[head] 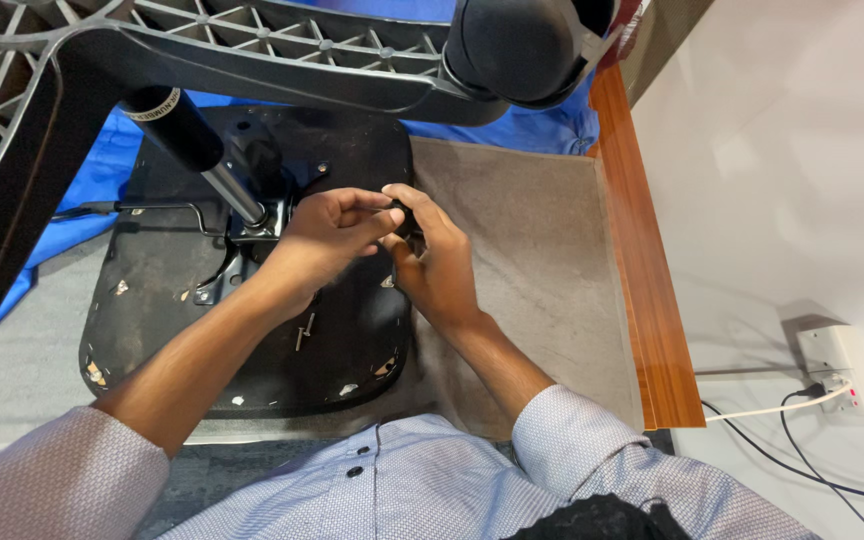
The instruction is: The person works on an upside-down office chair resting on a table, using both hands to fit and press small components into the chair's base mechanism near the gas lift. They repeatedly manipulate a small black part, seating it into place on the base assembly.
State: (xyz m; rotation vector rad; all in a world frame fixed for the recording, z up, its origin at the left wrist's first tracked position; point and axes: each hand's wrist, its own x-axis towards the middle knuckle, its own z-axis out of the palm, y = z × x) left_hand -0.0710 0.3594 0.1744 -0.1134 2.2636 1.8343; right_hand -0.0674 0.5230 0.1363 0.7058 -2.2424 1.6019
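both hands meet over the right edge of the upturned black seat pan (167, 300); the left hand (327, 235) and right hand (437, 265) pinch closed on a small black knob (404, 220) — probably hard and light, best gripped around its rim — near the gas cylinder (192, 145).

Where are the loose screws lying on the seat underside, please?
In the head view, the screws lie on the black seat base, just right of the left forearm, below both hands.
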